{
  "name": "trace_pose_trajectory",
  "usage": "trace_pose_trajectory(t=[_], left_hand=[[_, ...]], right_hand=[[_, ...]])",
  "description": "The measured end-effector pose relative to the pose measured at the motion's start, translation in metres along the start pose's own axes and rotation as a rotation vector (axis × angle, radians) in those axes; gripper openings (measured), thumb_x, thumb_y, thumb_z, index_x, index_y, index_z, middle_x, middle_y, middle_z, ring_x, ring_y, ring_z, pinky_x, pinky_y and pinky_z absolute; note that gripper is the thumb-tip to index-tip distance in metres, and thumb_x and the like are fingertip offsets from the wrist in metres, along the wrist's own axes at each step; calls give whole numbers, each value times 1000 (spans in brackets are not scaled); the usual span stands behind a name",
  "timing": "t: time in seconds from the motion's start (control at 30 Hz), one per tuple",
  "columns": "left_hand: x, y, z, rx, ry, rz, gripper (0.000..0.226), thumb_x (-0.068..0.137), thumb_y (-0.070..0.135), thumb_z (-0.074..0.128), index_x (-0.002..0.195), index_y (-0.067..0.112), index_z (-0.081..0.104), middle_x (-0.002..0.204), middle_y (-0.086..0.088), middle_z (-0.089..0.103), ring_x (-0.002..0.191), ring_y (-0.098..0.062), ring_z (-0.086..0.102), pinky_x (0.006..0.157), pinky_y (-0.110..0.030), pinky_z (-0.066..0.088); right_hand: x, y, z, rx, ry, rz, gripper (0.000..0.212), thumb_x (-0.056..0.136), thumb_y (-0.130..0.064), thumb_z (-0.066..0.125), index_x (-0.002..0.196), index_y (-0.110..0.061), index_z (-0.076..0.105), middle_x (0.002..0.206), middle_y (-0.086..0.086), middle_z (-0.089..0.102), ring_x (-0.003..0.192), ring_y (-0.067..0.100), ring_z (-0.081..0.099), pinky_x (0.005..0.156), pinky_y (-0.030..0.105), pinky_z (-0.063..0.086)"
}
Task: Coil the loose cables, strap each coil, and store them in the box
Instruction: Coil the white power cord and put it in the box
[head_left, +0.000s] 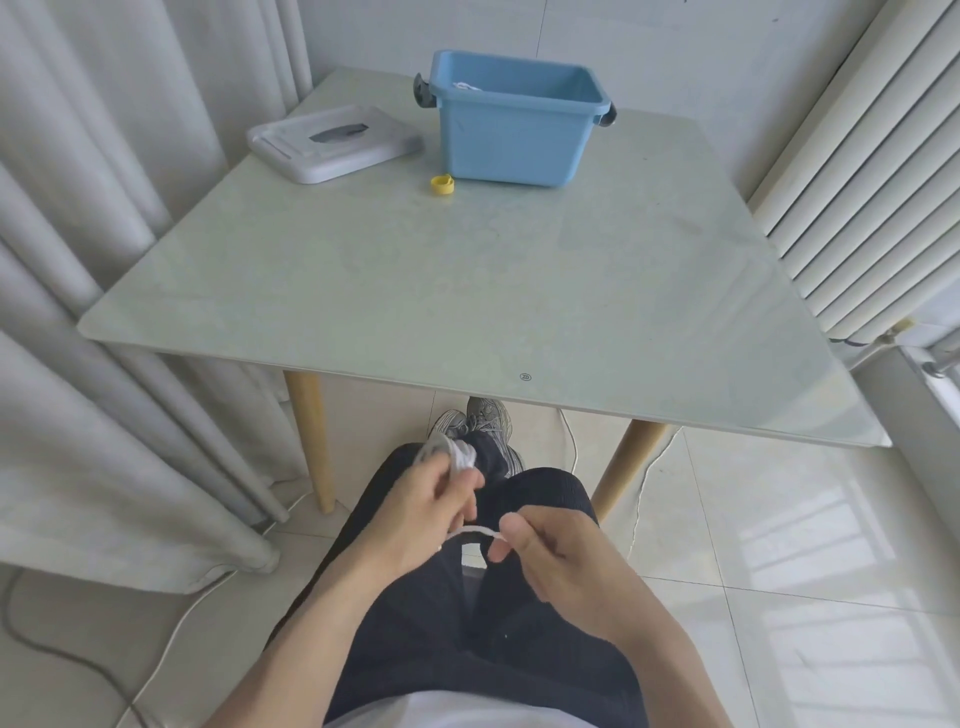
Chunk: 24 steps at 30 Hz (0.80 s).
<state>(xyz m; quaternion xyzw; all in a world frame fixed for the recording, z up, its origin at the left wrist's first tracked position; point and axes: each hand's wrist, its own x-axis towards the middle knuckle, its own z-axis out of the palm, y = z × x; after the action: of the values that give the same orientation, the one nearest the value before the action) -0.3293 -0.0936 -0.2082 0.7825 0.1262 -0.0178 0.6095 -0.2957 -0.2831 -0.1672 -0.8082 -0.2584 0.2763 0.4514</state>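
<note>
Down over the lap, in front of the table (467, 291), the white cable (475, 530) is being wound. Something white already lies in the blue box (514, 124). A yellow strap (442, 185) waits beside it, so this coil is not yet tied or stored. The left hand (415, 514) grips the bundle (457, 457). The right hand (561, 545) pinches the loose end, fingers curled.
</note>
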Motion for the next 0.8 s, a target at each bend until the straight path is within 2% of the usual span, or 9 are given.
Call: trace_pose_trajectory(t=[0.07,0.23,0.33,0.43,0.53,0.6,0.63,0.7,0.8], left_hand=[[-5,6,3,32,-117,-20,33,105,33,43,95,9,63,62,2,54,58,-12,48,65,-32,44],[-11,20,3,-99,-330,-16,57,89,60,47,82,3,55,61,-10,36,59,-22,30,61,-37,30],[-11,21,-3,-193,-370,8,50,90,48,57,79,0,47,59,-9,37,56,-19,30,64,-39,30],[-8,16,-8,-168,-399,24,40,94,30,58,79,-3,42,59,-2,36,56,-18,30,64,-41,28],[-7,13,-6,-147,-272,52,43,90,38,57,81,-3,46,58,0,38,55,-17,31,62,-39,30],[-6,13,-3,-225,-185,90,36,88,44,57,74,12,53,56,4,39,52,-15,32,58,-35,32],[-5,13,-4,-296,-133,97,32,87,45,57,67,20,54,55,5,37,51,-15,31,56,-34,31],[-1,14,-11,-437,-8,110,36,89,46,57,60,25,50,55,4,30,51,-17,25,56,-36,24],[5,7,-30,-418,198,104,36,89,46,58,59,26,49,54,7,32,50,-15,26,57,-35,24]], right_hand=[[0,0,-5,-18,63,-37,30,95,-49,57,80,-26,68,57,-11,52,53,4,43,54,17,34],[3,3,-11,-14,226,-65,8,91,-29,72,84,-29,75,85,-11,70,84,6,66,69,16,48],[4,7,-13,27,343,-34,11,87,-28,77,80,-27,68,81,-9,71,77,7,64,67,18,49],[3,11,-15,-55,246,2,19,91,-40,67,77,-27,64,74,-14,65,67,3,56,63,13,42],[1,11,-14,-48,116,-4,38,94,-55,47,69,-29,61,64,-10,59,59,3,52,60,18,43],[0,10,-14,8,85,3,34,96,-48,53,75,-25,65,61,-10,59,55,5,52,58,18,43],[0,10,-15,37,86,13,24,95,-41,61,82,-21,67,61,-9,59,53,7,52,57,19,44],[-1,13,-18,104,141,50,11,91,-27,72,91,-18,65,63,-7,60,51,10,52,55,20,46],[-5,23,-28,76,275,109,19,94,-27,66,79,-16,66,55,-6,56,48,10,47,51,19,40]])
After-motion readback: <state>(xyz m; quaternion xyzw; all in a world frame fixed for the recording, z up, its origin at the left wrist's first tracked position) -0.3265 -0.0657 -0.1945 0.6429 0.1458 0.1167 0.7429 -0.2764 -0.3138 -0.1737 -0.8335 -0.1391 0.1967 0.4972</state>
